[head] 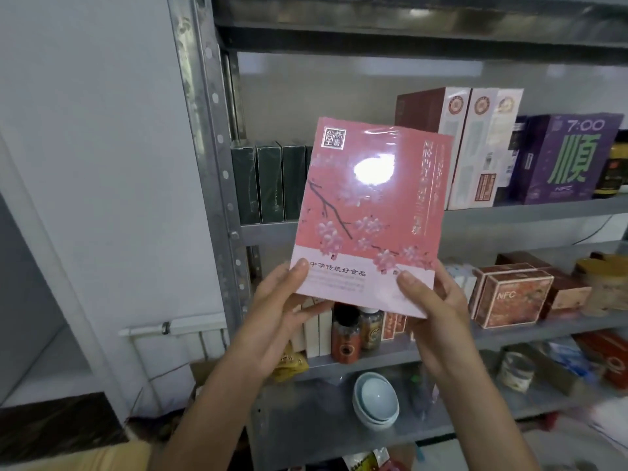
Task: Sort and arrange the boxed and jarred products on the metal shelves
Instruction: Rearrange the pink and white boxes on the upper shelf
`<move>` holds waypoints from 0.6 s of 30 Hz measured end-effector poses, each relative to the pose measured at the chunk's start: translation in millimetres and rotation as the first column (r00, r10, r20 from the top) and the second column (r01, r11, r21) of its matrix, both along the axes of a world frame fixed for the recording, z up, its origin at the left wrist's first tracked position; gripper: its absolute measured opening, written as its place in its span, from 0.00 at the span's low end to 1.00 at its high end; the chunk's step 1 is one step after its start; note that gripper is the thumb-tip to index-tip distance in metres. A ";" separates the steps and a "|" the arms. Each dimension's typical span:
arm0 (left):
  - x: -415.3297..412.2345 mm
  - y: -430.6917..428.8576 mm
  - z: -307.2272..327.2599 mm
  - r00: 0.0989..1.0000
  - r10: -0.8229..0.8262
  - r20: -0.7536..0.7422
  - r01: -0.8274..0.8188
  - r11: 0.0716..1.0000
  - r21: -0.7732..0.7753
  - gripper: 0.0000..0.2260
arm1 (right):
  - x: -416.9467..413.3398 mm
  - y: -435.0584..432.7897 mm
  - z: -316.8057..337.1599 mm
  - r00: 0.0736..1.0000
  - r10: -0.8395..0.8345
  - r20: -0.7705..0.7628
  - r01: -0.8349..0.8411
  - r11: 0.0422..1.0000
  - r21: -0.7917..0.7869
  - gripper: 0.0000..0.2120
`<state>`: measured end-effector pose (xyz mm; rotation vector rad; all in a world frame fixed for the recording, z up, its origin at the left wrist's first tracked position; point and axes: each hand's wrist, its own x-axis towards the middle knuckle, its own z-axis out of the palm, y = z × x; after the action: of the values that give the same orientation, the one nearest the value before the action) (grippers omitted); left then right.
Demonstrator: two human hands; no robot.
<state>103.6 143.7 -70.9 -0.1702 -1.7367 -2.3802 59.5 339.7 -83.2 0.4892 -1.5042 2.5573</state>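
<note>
Both hands are up at the pink box (367, 215). The left hand (282, 311) grips the lower left corner, thumb on the front face and fingers behind. The right hand (438, 300) grips the lower right corner the same way.

Pink box: flat, wide, wrapped in glossy film with a white glare patch near the top. Dark blossom branch across the pink field, white seal mark at top left, vertical gold characters down the right side, pale band with Chinese print along the bottom. It is held in the air in front of the metal shelves (207, 130), top leaning slightly right, resting on no shelf.

Grey shelving, perforated upright at left. The box hides the middle of the upper row.

Upper row:
- purple box (571, 158) marked 7:00, far right
- tall maroon-and-white boxes (452, 144), behind the pink box's top right corner
- dark green boxes (268, 181), upright at left, the last partly covered

Next shelf down:
- orange boxes (509, 297) marked NFC, just right of the right hand
- brown jar (345, 338) with a dark cap, showing between the wrists

Lower shelf:
- stacked pale blue bowls (375, 399)
- small tin (516, 370), blurred
</note>
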 end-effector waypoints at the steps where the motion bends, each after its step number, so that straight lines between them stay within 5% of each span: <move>1: 0.2 -5.7 -1.6 1.000 -0.021 -0.010 0.021 0.998 -0.057 0.25 | 1.4 4.1 1.5 1.000 -0.018 -0.010 0.018 1.000 0.025 0.28; 8: -11.6 2.4 3.0 0.992 0.121 0.041 -0.097 0.923 -0.371 0.43 | 18.3 7.8 10.6 0.999 -0.046 -0.025 0.050 0.984 0.170 0.28; 11: -17.8 12.6 3.0 0.983 0.186 -0.002 -0.180 0.946 -0.270 0.33 | 23.6 1.1 6.0 0.998 -0.044 0.044 0.038 0.991 0.125 0.33; 15: -22.1 20.1 1.4 0.978 0.203 -0.046 -0.208 0.961 -0.181 0.22 | 33.5 -11.0 -16.8 0.990 0.073 0.119 -0.045 0.974 -0.221 0.33; 18: -22.4 31.1 -2.4 0.983 0.176 -0.062 -0.183 0.970 -0.157 0.19 | 39.2 -23.0 -26.1 0.988 0.077 0.131 -0.033 0.949 -0.313 0.30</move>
<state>81.1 174.8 -73.3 -0.0874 -1.8388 -2.0931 98.7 316.7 -109.3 0.3169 -1.1034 2.8543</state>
